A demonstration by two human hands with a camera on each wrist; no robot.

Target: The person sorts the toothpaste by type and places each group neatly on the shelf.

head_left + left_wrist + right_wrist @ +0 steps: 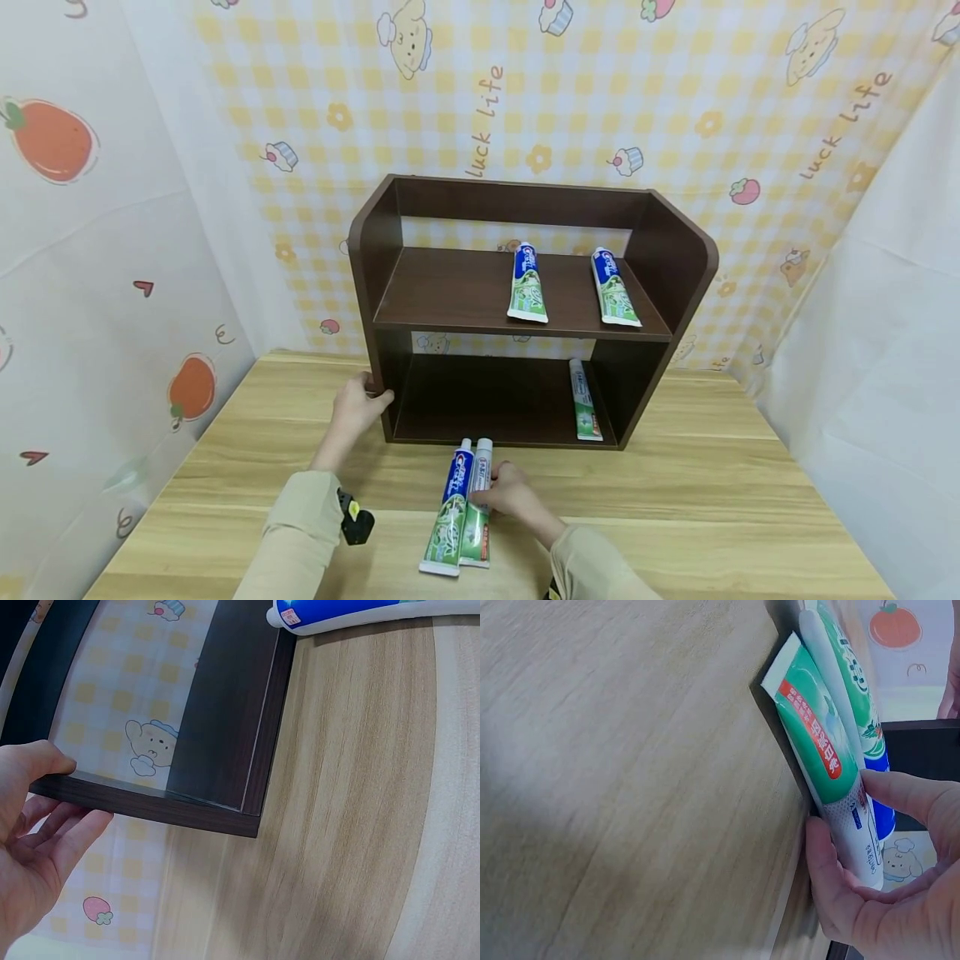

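A small dark brown two-tier shelf point(517, 329) stands on the table. My left hand point(361, 407) grips the edge of its left side panel point(150, 804), thumb on one face and fingers on the other. In front of the shelf, my right hand point(512, 493) pinches a green-and-white toothpaste tube point(821, 735) near its capped end. A blue-and-green Crest toothpaste tube point(451, 517) lies alongside it, partly overlapping it in the head view. Both caps point toward the shelf.
Two Crest toothpaste tubes point(528, 283) point(614, 287) lie on the upper tier, caps toward the back. Another green-and-white tube point(584, 402) lies at the right end of the lower tier. The wood-grain table point(712, 467) meets patterned curtains point(300, 108) behind and at the sides.
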